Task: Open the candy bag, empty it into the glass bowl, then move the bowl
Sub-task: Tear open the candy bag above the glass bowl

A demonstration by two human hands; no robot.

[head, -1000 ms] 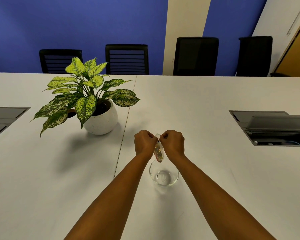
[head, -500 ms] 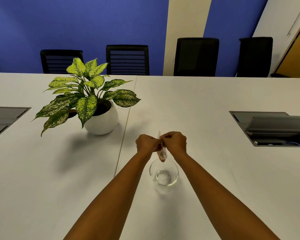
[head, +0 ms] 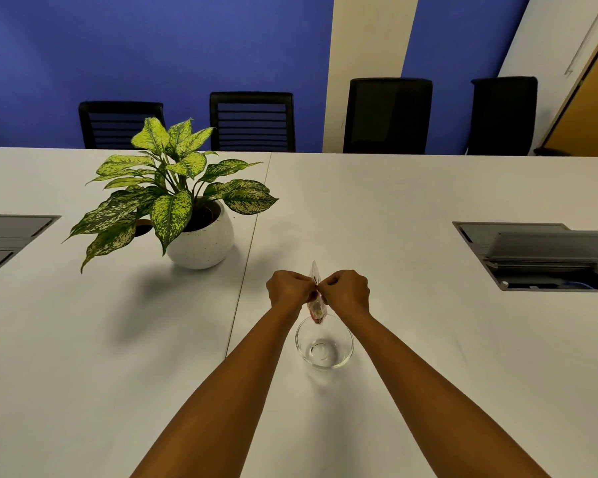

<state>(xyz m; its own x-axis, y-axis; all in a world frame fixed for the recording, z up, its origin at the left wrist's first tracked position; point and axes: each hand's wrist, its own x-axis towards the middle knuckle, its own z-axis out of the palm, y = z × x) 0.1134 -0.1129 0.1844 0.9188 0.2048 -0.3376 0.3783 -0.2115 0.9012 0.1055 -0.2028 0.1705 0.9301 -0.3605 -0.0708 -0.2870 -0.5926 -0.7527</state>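
Note:
A small clear candy bag [head: 317, 307] with coloured sweets inside hangs edge-on between my two fists. My left hand [head: 288, 288] pinches its top from the left and my right hand [head: 346, 288] pinches it from the right, knuckles nearly touching. The bag's lower tip hangs just over the far rim of an empty glass bowl [head: 324, 342], which stands on the white table [head: 411, 208] directly below and slightly nearer to me than my hands. A thin clear flap of the bag sticks up above my fingers.
A potted plant [head: 187, 215] in a white pot stands to the far left of my hands. An open cable hatch [head: 546, 257] is set in the table at right, another hatch [head: 4, 243] at the left edge. Black chairs [head: 387, 115] line the far side.
My hands and the bag have sunk a little closer to the bowl, and the bag has turned more edge-on. The bowl has not moved.

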